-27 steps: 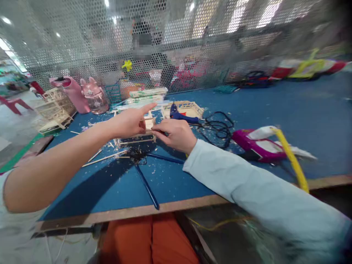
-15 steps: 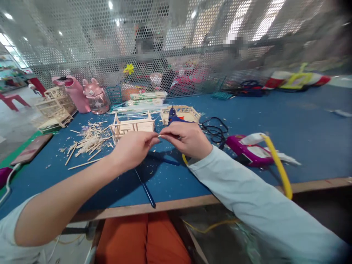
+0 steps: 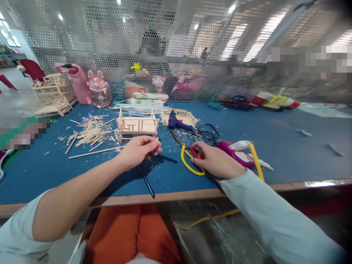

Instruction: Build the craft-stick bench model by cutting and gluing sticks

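Fingers of the left hand [image 3: 139, 151] are pressing together, pinching a small wooden piece [image 3: 157, 139] whose pale tip is showing above the bench [image 3: 165, 181]. Over to the right, the right hand [image 3: 218, 158] is reaching onto the scissors [image 3: 183, 151], its fingers curling at the red part of the handle; how tightly they are gripping, I cannot tell. The blades are pointing away from the body. A dark blue rod [image 3: 147, 183] is lying below the left hand, and a wooden frame [image 3: 137, 126] is standing just beyond it. Farther out, a blue glue gun [image 3: 176, 124] is lying at a second wooden frame [image 3: 190, 120], with black cord [image 3: 210, 137] looping beside it. Stick scraps [image 3: 95, 136] are scattering leftward, and two pink bottles [image 3: 99, 93] are standing behind them.
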Action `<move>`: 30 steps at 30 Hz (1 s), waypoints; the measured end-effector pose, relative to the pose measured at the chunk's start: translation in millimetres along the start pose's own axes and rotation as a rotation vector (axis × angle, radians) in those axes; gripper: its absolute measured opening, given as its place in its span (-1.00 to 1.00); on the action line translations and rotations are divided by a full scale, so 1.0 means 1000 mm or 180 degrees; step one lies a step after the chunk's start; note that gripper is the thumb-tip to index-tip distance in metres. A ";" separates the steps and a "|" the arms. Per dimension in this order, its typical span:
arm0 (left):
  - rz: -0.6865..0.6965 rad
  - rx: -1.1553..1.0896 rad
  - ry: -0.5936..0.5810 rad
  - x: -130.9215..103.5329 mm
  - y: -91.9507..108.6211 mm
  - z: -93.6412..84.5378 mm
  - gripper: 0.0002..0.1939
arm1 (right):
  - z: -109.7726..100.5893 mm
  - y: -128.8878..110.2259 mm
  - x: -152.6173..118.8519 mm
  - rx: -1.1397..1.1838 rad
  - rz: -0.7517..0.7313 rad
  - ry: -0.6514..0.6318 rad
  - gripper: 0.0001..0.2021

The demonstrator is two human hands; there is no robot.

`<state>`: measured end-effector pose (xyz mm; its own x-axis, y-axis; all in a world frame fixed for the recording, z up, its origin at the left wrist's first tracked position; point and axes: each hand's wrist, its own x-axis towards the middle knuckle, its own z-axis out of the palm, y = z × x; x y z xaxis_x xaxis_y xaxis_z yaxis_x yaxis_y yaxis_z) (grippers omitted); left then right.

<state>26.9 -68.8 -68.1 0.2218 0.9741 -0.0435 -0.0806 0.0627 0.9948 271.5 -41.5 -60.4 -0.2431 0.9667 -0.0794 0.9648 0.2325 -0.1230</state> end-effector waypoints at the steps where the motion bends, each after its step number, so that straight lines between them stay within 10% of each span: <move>1: 0.0012 -0.0100 -0.0020 -0.001 0.000 0.000 -0.81 | 0.000 0.001 -0.002 0.0096 0.0018 -0.0073 -0.55; 7: 0.0109 -0.0282 -0.0249 -0.003 -0.001 0.002 -0.83 | -0.004 0.001 -0.017 0.0276 0.0126 -0.0269 -0.25; 14: 0.0186 -0.0340 -0.0209 -0.002 -0.001 0.003 -0.85 | 0.001 0.000 -0.016 0.1165 -0.0096 -0.0140 -0.63; 19: 0.0327 -0.0152 -0.0204 -0.004 0.000 0.003 -0.86 | 0.008 -0.023 -0.024 0.2664 -0.0562 0.0017 -0.47; 30: 0.0918 0.0495 0.0227 -0.007 0.000 0.001 -0.74 | 0.013 -0.046 -0.024 0.2764 -0.1211 -0.0176 -0.54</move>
<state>26.0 -75.7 -67.9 0.1425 0.9600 0.2410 0.0203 -0.2463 0.9690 231.6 -77.1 -65.9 -0.5517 0.8308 0.0735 0.4133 0.3489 -0.8411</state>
